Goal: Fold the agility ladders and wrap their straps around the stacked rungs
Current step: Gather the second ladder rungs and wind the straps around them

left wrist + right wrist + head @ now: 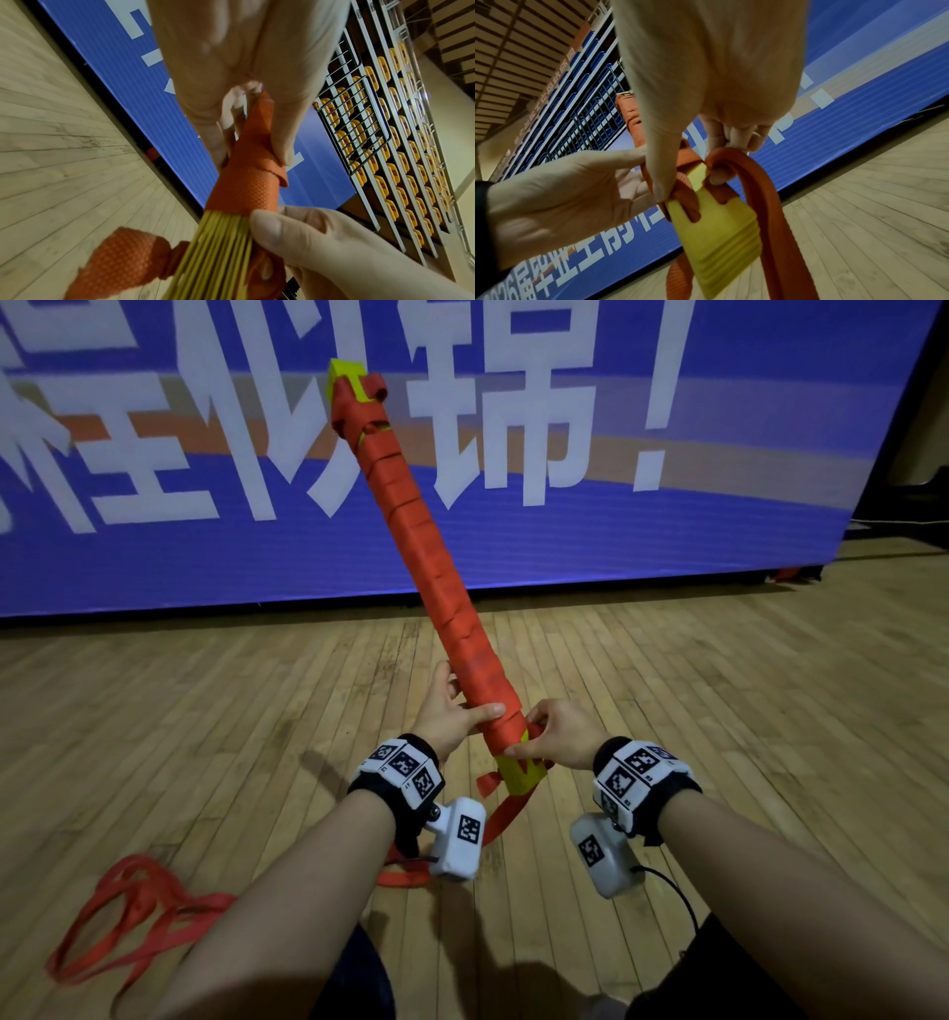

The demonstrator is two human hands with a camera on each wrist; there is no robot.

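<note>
A stack of yellow rungs (519, 775) wrapped along nearly its whole length in orange strap (436, 546) tilts up and away from me. My left hand (452, 708) grips the wrapped bundle near its lower end, thumb across the strap (246, 182). My right hand (552, 734) pinches the strap against the bundle just above the bare yellow end (716, 229); a loop of strap (765, 194) runs over its fingers (736, 138). The rung edges (218, 253) show bare below the wrap. Loose strap (506, 816) hangs from the lower end to the floor.
More loose orange strap (128, 911) lies in loops on the wooden floor (719, 711) at the lower left. A large blue screen with white characters (513, 428) stands ahead. Stadium seats (401, 142) rise behind railings.
</note>
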